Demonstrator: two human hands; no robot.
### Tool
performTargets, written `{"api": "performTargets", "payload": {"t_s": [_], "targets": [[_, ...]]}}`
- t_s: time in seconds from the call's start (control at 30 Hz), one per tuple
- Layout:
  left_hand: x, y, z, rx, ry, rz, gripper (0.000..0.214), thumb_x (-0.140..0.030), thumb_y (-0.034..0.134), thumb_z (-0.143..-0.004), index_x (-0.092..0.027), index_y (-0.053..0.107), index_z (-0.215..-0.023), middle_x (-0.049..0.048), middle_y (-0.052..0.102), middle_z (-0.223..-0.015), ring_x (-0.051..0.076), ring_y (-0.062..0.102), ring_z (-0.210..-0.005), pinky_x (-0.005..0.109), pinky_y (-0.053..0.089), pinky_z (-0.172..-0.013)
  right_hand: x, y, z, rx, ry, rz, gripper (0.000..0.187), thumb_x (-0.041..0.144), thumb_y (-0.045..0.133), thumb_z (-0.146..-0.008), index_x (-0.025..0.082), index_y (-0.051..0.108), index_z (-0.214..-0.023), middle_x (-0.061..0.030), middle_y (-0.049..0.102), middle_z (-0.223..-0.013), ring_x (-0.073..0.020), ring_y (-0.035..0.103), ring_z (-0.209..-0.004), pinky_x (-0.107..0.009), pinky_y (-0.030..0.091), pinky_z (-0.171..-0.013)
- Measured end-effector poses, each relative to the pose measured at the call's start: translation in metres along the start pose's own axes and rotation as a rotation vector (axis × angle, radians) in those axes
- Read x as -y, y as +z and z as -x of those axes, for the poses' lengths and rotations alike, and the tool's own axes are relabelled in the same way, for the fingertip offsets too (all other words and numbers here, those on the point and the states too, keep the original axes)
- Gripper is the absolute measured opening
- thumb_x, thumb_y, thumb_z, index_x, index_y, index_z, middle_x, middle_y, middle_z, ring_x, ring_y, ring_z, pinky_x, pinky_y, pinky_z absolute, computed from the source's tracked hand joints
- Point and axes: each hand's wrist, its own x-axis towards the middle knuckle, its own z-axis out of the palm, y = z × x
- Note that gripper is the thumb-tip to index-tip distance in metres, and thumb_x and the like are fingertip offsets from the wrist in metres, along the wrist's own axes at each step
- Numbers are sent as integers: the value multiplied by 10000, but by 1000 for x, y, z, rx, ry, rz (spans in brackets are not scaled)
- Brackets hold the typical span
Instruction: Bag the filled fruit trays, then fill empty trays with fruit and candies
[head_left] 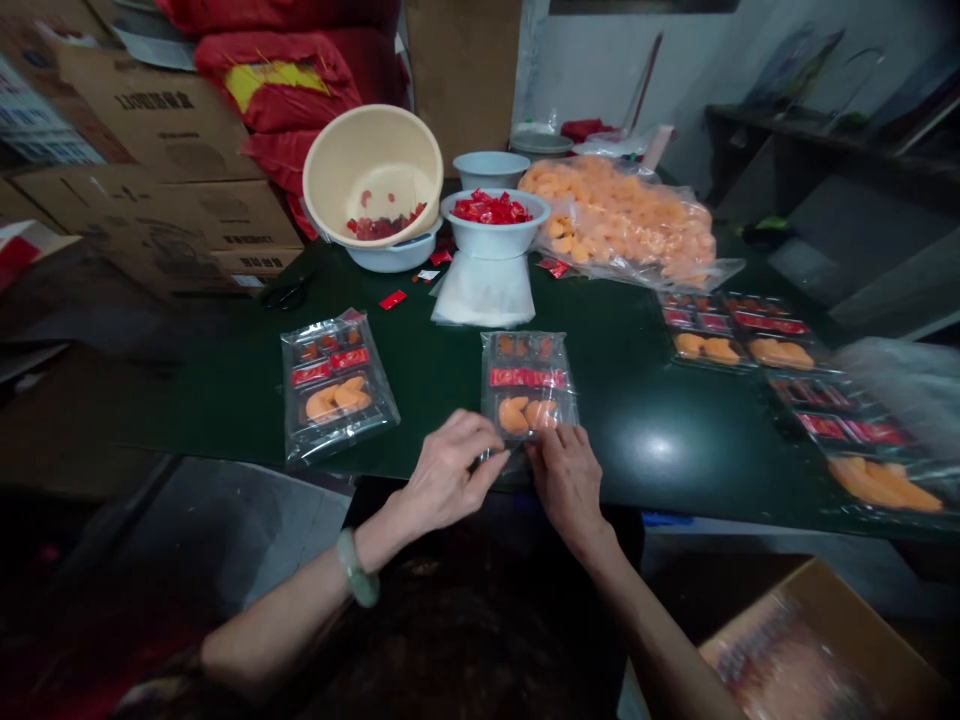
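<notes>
Mid-frame, a filled clear packet [529,385] lies on the desk [435,380]; left hand [450,465] and right hand [568,475] curl fingers at its near end, pinch unclear, probably closing it; neat folding seems needed next.

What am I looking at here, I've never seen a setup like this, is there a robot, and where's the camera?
There's no robot. A person works bare-handed, and the one picture comes from a camera on their head, looking forward and down.

The left hand, with a bangle on its wrist, and the right hand have their fingers at the near edge of the middle packet; the exact grip is partly hidden.

On the green table there's also a left packet and several more to the right. Behind are a tilted cream bowl, a pale bowl of red sachets and a bag of orange pieces.
</notes>
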Motion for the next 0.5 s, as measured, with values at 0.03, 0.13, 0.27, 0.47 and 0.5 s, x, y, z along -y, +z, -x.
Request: {"api": "performTargets", "payload": {"t_s": [0.03,0.13,0.27,0.47,0.5], "targets": [[-1,1,-7,19,-11,-18,133,-206,474,-869,-159,588,-919,80,579,-986,188,486,-922,327,423,-763,-1,0,1,8,-13,0,210,147,402,-880,161,591,-973,-105,581,-861,-249,478,-845,-347,429,-700],[0,13,-24,174,31,-157,147,-197,510,-820,-174,601,-933,105,527,-1159,259,437,-1049,404,398,-777,-7,-4,11,35,-19,4,276,53,368,-839,151,590,-971,-110,577,-900,-237,492,-856,-330,440,-699],[3,36,-23,178,22,-174,134,-180,472,-837,-165,601,-869,121,487,-1212,274,399,-1126,423,375,-792,-23,-23,43,149,17,-50,317,-3,349,-763,177,594,-854,-88,584,-888,-219,533,-831,-313,448,-677],[-7,24,16,-9,64,-130,180,-175,516,-807,-199,604,-962,106,486,-1249,305,310,-1257,479,320,-920,-59,-36,28,-39,140,-265,339,346,461,-836,150,546,-1100,-130,594,-990,-252,588,-893,-377,485,-752],[-2,13,24,-124,-4,-155,219,-182,517,-810,-204,589,-1016,114,475,-1254,298,322,-1254,478,318,-935,-60,-30,14,-73,123,-234,471,432,493,-817,142,511,-1187,-164,566,-1092,-292,563,-981,-413,478,-779]]}}
